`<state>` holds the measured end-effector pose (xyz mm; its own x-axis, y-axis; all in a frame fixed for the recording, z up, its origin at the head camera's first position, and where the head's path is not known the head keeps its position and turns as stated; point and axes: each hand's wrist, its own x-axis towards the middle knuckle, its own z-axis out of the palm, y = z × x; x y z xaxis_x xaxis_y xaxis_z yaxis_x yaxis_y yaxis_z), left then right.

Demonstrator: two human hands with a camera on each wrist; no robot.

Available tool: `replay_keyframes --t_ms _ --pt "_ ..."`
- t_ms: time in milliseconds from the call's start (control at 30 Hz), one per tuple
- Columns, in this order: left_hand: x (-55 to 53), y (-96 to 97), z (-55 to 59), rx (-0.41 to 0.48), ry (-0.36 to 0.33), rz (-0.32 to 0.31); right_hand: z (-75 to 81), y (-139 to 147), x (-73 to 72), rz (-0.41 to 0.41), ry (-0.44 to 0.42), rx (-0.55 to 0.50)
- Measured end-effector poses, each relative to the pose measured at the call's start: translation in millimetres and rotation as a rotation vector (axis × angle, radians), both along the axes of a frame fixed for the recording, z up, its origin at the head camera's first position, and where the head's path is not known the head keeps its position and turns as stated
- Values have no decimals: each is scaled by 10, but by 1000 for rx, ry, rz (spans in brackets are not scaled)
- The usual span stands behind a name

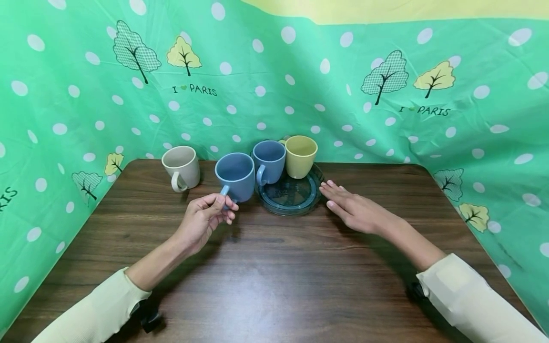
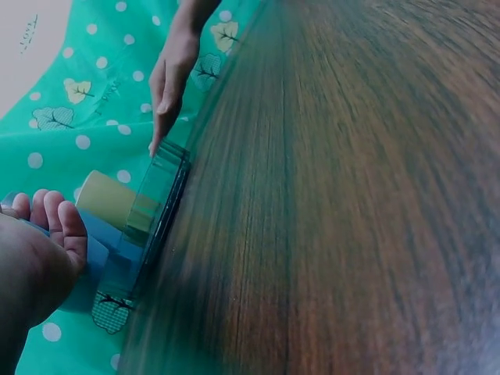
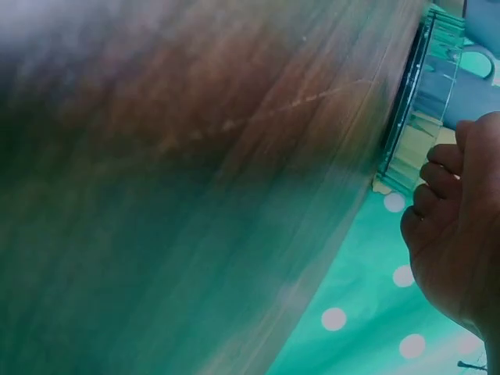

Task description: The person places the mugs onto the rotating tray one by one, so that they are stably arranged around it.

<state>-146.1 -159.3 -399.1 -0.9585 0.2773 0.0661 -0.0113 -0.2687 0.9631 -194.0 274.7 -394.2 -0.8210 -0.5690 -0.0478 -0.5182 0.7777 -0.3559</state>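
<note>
My left hand (image 1: 208,216) grips the handle of a blue mug (image 1: 236,176), which it holds upright just left of a round glass tray (image 1: 289,193). A second blue mug (image 1: 270,159) and a yellow mug (image 1: 301,155) stand upright on the tray's back half. Fingers fairly straight, my right hand (image 1: 353,207) is at the tray's right edge, palm down. In the left wrist view, the right hand's fingertips meet the rim of the glass tray (image 2: 160,187). A cream mug (image 1: 182,169) stands by itself to the left.
The things stand near the back of a dark wooden table (image 1: 274,276). Behind it hangs a green cloth (image 1: 274,85) with white dots and printed trees. Its folds come down close behind the yellow mug and the tray.
</note>
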Motion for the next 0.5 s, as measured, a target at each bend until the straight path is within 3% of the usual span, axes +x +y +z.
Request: replay_keyframes --t_ms 500 --pt "-14 31 10 18 32 -39 -1 -50 113 20 8 -2"
